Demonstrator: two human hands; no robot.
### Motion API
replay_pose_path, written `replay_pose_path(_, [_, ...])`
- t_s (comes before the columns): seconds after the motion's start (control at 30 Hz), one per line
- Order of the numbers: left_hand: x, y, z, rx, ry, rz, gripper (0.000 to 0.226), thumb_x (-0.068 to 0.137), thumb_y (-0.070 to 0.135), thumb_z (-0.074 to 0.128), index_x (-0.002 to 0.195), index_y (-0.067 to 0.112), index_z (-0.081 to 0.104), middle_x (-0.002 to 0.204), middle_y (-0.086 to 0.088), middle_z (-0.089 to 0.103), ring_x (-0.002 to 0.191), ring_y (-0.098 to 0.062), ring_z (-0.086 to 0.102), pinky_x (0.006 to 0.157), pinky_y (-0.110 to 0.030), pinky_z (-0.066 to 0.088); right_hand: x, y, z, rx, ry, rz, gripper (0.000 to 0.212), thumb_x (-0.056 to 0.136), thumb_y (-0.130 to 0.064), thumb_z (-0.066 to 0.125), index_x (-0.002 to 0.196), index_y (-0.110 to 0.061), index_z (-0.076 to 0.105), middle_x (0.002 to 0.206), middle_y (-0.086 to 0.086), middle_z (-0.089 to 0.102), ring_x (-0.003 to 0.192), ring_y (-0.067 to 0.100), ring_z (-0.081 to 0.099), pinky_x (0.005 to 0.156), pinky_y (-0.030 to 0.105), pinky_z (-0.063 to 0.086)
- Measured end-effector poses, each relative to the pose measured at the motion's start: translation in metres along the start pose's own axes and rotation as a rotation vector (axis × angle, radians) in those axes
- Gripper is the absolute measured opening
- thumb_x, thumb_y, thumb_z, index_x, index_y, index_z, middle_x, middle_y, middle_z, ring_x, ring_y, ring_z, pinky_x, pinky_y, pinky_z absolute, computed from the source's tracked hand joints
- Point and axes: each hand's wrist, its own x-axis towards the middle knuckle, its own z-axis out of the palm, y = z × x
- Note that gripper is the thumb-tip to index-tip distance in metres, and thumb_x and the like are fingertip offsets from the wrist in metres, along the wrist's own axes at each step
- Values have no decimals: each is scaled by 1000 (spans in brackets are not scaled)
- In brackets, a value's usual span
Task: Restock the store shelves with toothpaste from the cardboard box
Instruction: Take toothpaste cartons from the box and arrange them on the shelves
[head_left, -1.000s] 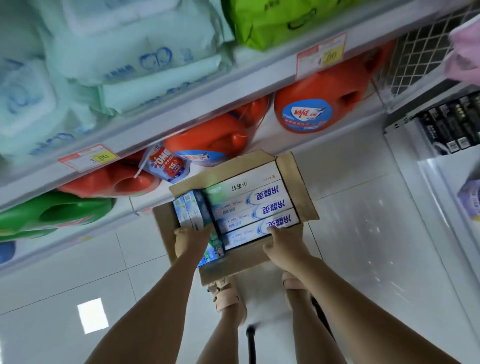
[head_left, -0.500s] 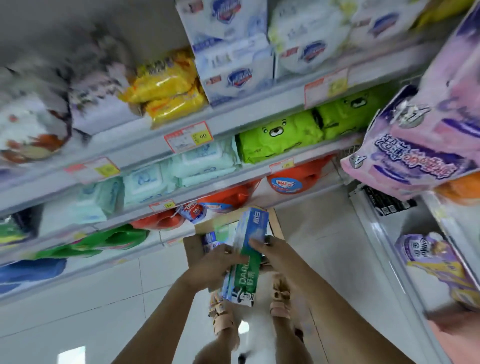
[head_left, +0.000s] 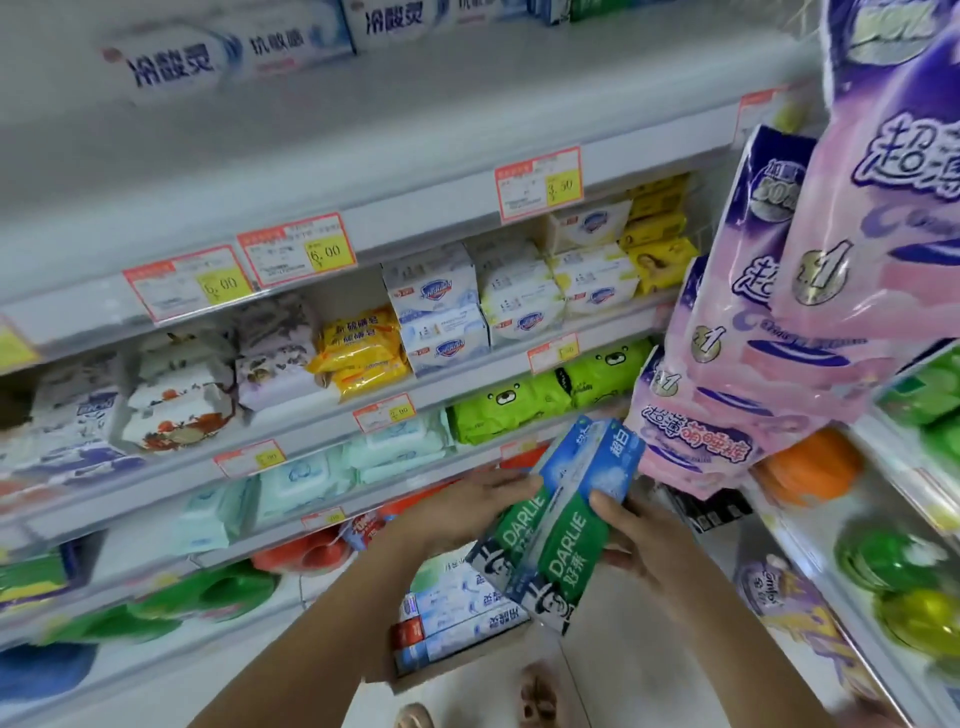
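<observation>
Gripped from both sides just below centre, toward 5 o'clock — two Darlie packs, side by side, tilted with blue ends toward 1 o'clock and green ends toward 7. Left hand at 9 o'clock of them, grip closed on their left edge. Right hand at 3 o'clock, grip closed too, thumb on the front face, fingers tucked behind. Directly below, at 6 o'clock: the box on the floor, more toothpaste lying flat inside.

Against half a second ago: packs carried higher, blue ends now level with the green wipes rather than the orange bottles, and slanted further to the right. View swung upward as well — bringing in a top shelf at 12 o'clock, with white cartons along it at 11. Pink bags hanging at 2 o'clock, near the blue ends.
</observation>
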Motion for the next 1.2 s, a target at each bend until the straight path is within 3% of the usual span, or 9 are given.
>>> replay_pose_path(0.07, [-7, 25, 4, 18, -15, 2, 67, 86, 48, 62, 141, 16, 40, 145, -3, 43, 121, -35, 44, 109, -39, 24, -7, -15, -4, 49, -16, -50, 65, 60, -41, 83, 116, -17, 61, 103, 3, 73, 88, 18, 71, 66, 30, 58])
replay_pose_path(0.13, [-8, 40, 2, -4, -6, 18, 55, 95, 31, 51, 144, 12, 35, 149, -7, 39, 135, -29, 25, 109, -33, 19, -14, -28, -7, 149, -10, -96, 88, 42, -48, 91, 118, -14, 60, 107, 7, 72, 88, 19, 71, 61, 28, 57])
replay_pose_path(0.23, [-10, 57, 6, 3, -83, 68, 81, 73, 56, 71, 141, 19, 44, 148, 0, 42, 139, -19, 32, 118, -37, 17, -27, -48, -5, 187, -23, -174, 96, 38, -52, 91, 118, -11, 59, 109, 10, 71, 91, 21, 71, 65, 30, 57])
replay_pose_path(0.43, [-18, 103, 16, 117, -140, 191, 52, 76, 46, 71, 120, 19, 60, 131, -3, 58, 125, -19, 51, 113, -38, 31, -47, -80, 7, 158, 66, -370, 55, 69, -29, 73, 120, -16, 56, 111, 11, 69, 95, 25, 70, 68, 35, 57])
replay_pose_path(0.57, [-46, 145, 22, 239, -88, 301, 27, 95, 31, 52, 114, 14, 61, 112, 0, 65, 106, -16, 59, 105, -33, 40, -50, -112, 18, 162, 76, -465, 62, 55, -39, 75, 111, -20, 58, 99, 1, 73, 91, 18, 71, 64, 35, 57])
replay_pose_path(0.7, [-90, 190, 22, 545, -49, 441, 50, 89, 59, 42, 120, 25, 60, 116, 8, 67, 104, -5, 64, 98, -25, 46, -54, -148, 28, 122, 23, -592, 64, 59, -43, 74, 116, -19, 56, 106, 6, 70, 97, 21, 69, 66, 37, 57])
replay_pose_path(0.87, [-143, 233, 7, 834, -98, 561, 58, 87, 51, 57, 141, 42, 37, 131, 19, 56, 118, 0, 53, 101, -20, 40, -50, -193, 48, 64, -13, -731, 46, 80, -35, 65, 121, -18, 53, 111, 10, 69, 97, 27, 69, 71, 43, 58])
replay_pose_path(1.03, [-143, 265, -12, 706, 188, 639, 78, 70, 38, 78, 138, 45, 41, 110, 8, 66, 80, 1, 59, 64, -9, 42, -32, -244, 64, 12, 10, -796, 30, 90, -33, 60, 117, -22, 54, 112, 9, 68, 99, 24, 69, 74, 41, 59])
replay_pose_path(1.2, [-127, 304, -30, 716, 271, 622, 72, 79, 20, 74, 141, 36, 41, 114, 4, 62, 84, -6, 61, 68, -12, 45, 2, -285, 60, -259, 155, -804, 42, 83, -58, 59, 115, -31, 60, 112, -11, 67, 104, 8, 62, 97, 40, 48])
